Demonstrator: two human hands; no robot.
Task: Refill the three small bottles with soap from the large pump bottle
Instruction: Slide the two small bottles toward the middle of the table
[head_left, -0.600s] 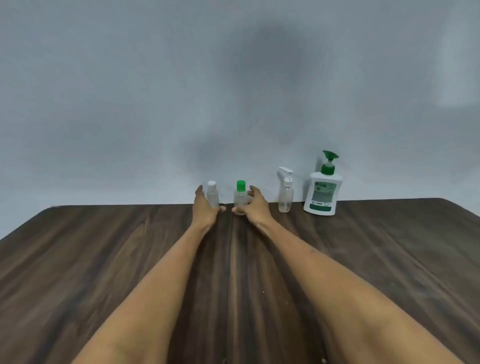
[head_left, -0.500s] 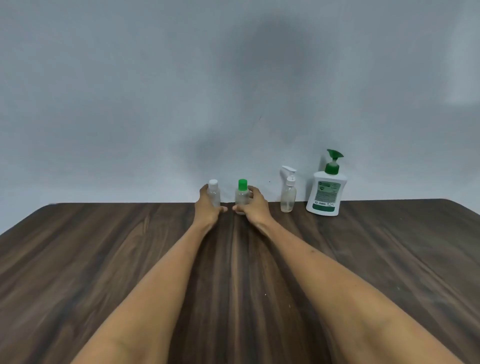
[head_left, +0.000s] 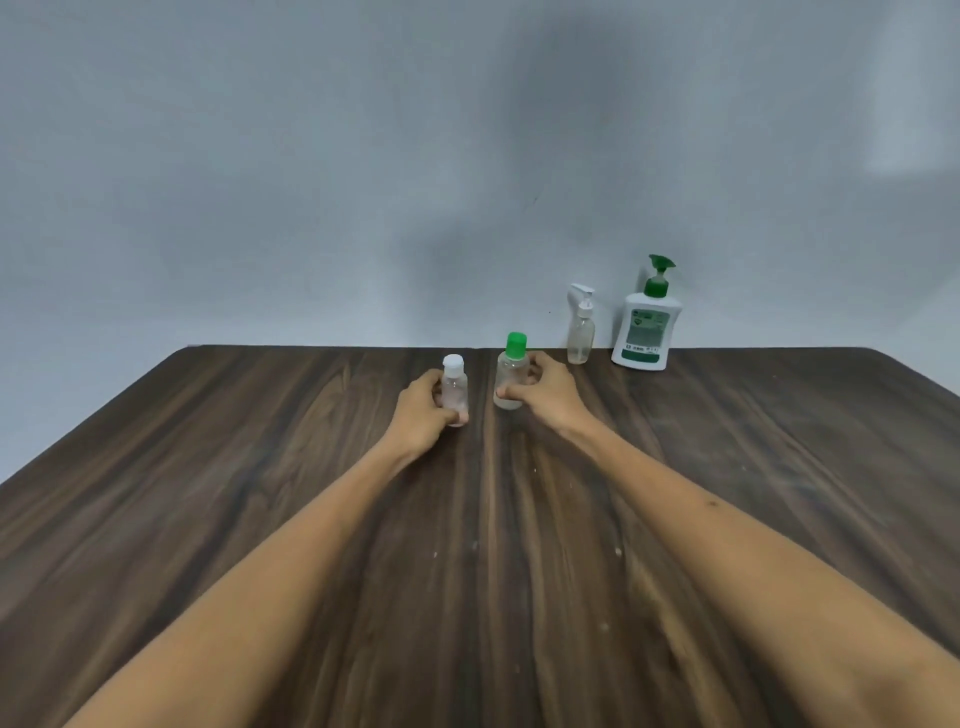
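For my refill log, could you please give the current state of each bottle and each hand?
white-capped bottle: capped, upright, held.
green-capped bottle: capped, upright, held.
small pump bottle: upright, untouched, by the wall.
large pump bottle: upright, untouched.
left hand: grips the white-capped bottle.
right hand: grips the green-capped bottle.

A dark wood-grain counter, marked with scattered small pale specks, is seen extending to a plain grey-blue wall, on which soft shadows and a paler patch at the upper right are cast.
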